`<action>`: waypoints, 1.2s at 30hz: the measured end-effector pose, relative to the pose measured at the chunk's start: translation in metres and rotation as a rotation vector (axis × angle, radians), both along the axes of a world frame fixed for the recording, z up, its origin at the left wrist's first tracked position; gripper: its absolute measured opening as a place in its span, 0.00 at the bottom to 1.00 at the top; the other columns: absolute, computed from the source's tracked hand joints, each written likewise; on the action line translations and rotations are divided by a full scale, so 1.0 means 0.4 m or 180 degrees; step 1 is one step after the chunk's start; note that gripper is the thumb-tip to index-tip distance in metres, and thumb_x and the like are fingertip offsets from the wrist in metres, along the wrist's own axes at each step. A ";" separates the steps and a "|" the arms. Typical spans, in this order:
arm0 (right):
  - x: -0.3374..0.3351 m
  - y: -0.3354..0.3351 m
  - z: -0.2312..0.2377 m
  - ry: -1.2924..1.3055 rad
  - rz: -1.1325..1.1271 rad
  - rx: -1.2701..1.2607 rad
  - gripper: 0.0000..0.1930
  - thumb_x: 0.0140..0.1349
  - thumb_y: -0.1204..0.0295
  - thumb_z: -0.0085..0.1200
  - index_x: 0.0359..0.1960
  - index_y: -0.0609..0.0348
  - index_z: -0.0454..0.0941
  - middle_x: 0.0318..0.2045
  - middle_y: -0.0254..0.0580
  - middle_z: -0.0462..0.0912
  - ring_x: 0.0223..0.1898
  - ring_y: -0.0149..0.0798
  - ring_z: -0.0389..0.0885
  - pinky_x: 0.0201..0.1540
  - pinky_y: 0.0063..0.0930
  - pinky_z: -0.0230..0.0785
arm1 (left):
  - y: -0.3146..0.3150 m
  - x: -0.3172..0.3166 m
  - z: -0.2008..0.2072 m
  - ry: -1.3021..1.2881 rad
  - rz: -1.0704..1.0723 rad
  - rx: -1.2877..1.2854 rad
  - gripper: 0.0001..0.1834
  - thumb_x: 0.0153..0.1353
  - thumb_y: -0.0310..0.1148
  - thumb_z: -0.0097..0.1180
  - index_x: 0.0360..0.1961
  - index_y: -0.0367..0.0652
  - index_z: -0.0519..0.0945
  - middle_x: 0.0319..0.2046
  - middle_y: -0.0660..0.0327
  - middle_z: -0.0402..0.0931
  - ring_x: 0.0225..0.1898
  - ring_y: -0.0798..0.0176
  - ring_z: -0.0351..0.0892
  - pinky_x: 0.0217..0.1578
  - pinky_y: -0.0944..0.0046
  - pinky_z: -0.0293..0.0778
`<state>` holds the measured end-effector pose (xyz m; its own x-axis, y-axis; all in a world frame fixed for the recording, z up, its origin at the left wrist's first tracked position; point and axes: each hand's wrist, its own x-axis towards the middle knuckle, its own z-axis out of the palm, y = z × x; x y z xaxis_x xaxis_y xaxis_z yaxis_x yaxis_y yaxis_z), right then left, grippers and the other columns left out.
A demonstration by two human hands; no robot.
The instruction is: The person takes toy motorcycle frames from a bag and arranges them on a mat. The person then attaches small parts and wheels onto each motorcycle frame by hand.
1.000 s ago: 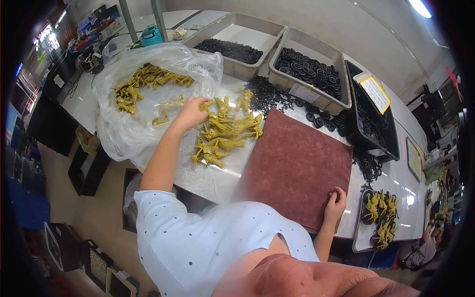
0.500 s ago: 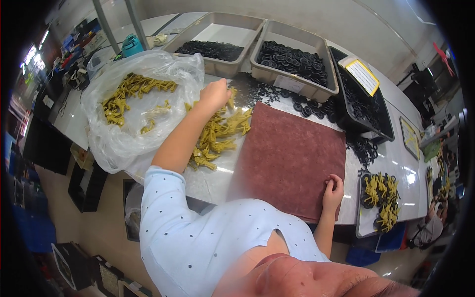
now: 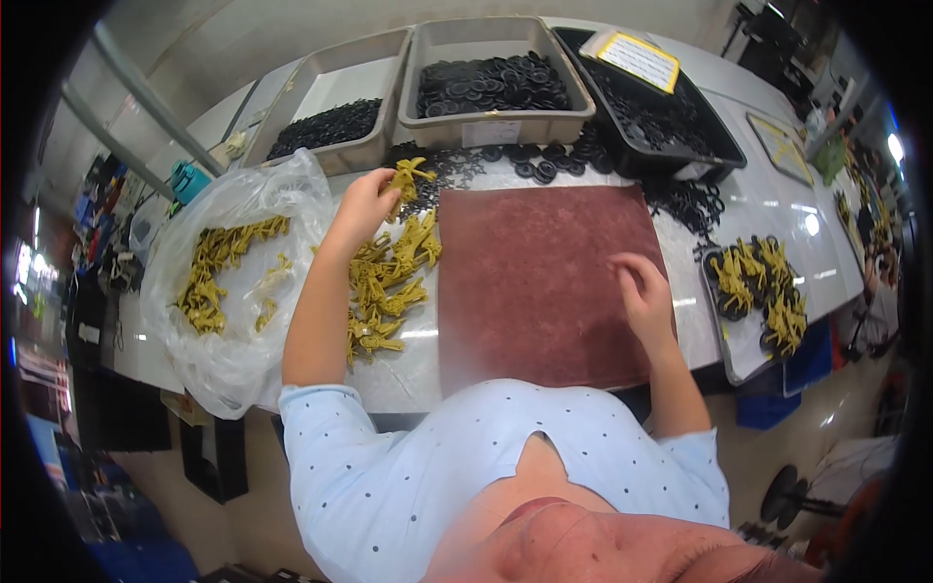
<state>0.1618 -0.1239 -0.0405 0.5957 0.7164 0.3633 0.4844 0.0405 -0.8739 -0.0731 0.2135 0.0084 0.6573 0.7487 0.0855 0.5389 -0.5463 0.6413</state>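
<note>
Left hand (image 3: pixel 365 206): grip pinching one mustard-yellow, branched, plastic-looking piece (image 3: pixel 405 175), eleven o'clock; right hand (image 3: pixel 646 299): grip loosely parted, seemingly empty; step appears to be pick-up; next move likely needs a steady pinch

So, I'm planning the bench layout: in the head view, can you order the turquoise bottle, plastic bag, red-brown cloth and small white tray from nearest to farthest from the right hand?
From the right hand:
1. Red-brown cloth: directly below it.
2. Small white tray: to its right.
3. Plastic bag: across on the left.
4. Turquoise bottle: far left, beyond the bag.
</note>
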 end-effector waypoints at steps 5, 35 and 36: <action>-0.065 0.163 0.117 0.1662 0.1369 -0.0657 0.15 0.66 0.72 0.47 0.52 0.65 0.74 0.38 0.37 0.79 0.39 0.28 0.78 0.43 0.21 0.70 | -0.169 0.021 0.023 -0.0651 -0.1269 -0.0804 0.16 0.61 0.23 0.50 0.51 0.33 0.74 0.39 0.54 0.80 0.40 0.65 0.77 0.44 0.67 0.71; 0.006 0.427 -0.096 0.3767 0.1107 -0.1127 0.09 0.66 0.71 0.43 0.42 0.63 0.70 0.35 0.41 0.79 0.29 0.33 0.77 0.31 0.26 0.70 | -0.421 -0.061 -0.141 0.0683 -0.0971 0.1252 0.35 0.44 0.51 0.65 0.50 0.41 0.72 0.38 0.56 0.71 0.46 0.55 0.68 0.52 0.38 0.54; 0.005 0.435 -0.086 0.3766 0.1116 -0.1132 0.09 0.66 0.71 0.43 0.42 0.63 0.70 0.35 0.41 0.79 0.29 0.33 0.77 0.31 0.26 0.70 | -0.435 -0.068 -0.146 0.0724 -0.1109 0.1232 0.37 0.43 0.52 0.66 0.52 0.41 0.71 0.38 0.56 0.71 0.46 0.55 0.68 0.51 0.37 0.54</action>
<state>0.1637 0.0500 -0.0751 0.1838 0.8477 -0.4977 -0.5793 -0.3157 -0.7515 -0.1004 0.0395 -0.0499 0.8938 0.4266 0.1380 0.3859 -0.8886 0.2478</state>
